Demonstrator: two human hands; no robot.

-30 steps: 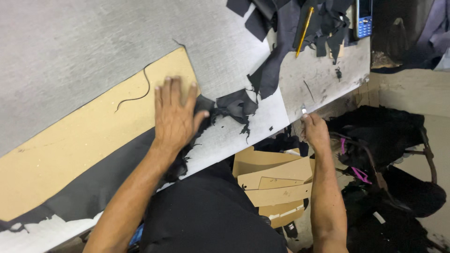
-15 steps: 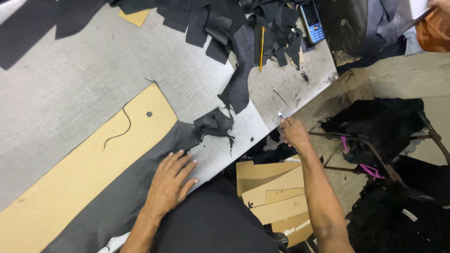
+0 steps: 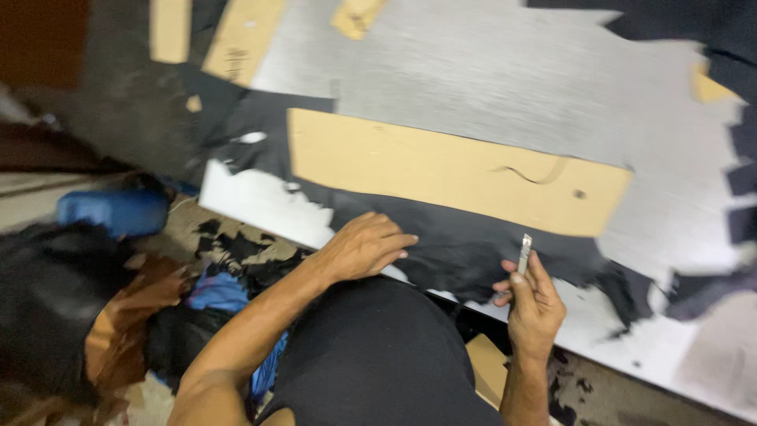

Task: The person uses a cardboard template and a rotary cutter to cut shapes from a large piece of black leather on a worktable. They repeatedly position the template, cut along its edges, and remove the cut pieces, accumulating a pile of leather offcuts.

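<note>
The left hand (image 3: pixel 364 248) lies flat, fingers spread, on black leather (image 3: pixel 465 252) just below a tan cardboard pattern (image 3: pixel 441 166) on the worktop (image 3: pixel 489 71). The right hand (image 3: pixel 532 304) grips a small metal knife (image 3: pixel 523 254) at the leather's near edge. Ragged edges and floor scraps (image 3: pixel 236 252) suggest trimming is partly done.

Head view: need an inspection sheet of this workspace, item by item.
Surface: grey metal-look table, scuffed pale along its near edge.
Job's things: dark sheet material lying flat, long tan cardboard template on top of it.
Clutter: black offcuts at right, tan cardboard pieces at the far edge.
Grippers: left hand flat on the dark sheet; right hand holds a slim metal blade, tip up.
Cables: nothing seen.
Surroundings: dark scraps on the floor, blue object and dark bags at left; view blurred.
</note>
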